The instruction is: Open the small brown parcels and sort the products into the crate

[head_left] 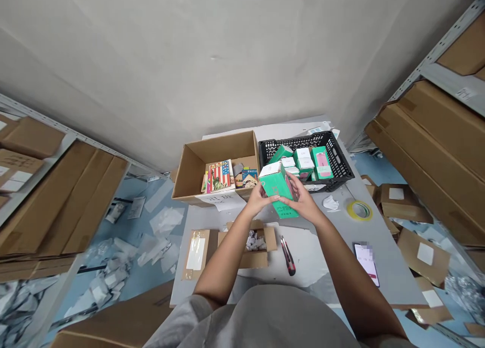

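From the head-worn camera, a person's left hand (256, 199) and right hand (303, 201) grasp a green carton (276, 189) from either side, fingers wrapped around it, above a grey table (382, 252). Its long axis slants from a white top end, beside a black plastic crate (333, 146), down toward the person, the right hand nearer the lower end. A cardboard box (215, 146) holds picture books; an open cardboard mailer (246, 259), red-and-black utility knife (288, 255) and yellow tape roll (359, 210) lie nearby.
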`<state>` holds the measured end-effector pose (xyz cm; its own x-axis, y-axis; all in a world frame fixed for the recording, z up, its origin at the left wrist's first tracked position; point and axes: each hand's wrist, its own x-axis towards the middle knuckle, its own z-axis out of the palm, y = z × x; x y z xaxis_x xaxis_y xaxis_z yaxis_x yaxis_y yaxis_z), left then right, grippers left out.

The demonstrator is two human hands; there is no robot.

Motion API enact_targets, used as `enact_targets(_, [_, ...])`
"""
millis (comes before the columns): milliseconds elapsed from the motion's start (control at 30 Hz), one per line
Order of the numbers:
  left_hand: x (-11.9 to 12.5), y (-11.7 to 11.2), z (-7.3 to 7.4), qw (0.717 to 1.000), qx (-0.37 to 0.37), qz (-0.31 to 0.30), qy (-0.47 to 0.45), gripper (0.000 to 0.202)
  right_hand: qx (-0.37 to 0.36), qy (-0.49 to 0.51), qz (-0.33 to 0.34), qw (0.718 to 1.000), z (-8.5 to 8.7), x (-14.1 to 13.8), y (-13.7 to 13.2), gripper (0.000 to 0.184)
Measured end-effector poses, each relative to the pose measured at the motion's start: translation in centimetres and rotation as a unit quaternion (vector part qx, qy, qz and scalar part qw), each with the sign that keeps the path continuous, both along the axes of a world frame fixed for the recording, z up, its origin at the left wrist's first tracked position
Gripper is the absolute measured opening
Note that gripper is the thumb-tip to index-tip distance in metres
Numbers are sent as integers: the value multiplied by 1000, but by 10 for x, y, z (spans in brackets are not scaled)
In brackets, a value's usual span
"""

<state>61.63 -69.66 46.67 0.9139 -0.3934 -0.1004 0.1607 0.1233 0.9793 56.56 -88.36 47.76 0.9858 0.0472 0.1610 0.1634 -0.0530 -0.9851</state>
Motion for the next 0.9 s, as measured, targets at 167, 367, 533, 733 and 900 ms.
enact_targets(167, [10, 11, 26, 993, 56, 61, -89, 68, -19, 2, -45, 999, -17, -1, -8, 90])
enact_targets(367, [25, 14, 69, 959, 208, 64, -183, 57, -144, -61, -122, 980, -19, -10, 4, 80])
enact_targets(533, [21, 17, 82, 914, 301, 29, -272, 64, -185, -70, -153, 968, -14, -17, 16, 72])
enact_targets(733, [10, 24, 105, 876, 391, -13, -283, 43, -223, -76, -148, 960, -14, -24, 25, 69])
enact_targets(900, [13, 40, 114, 895, 381, -1, -233, 39, -204, -72, -153, 964, -21, -26, 29, 72])
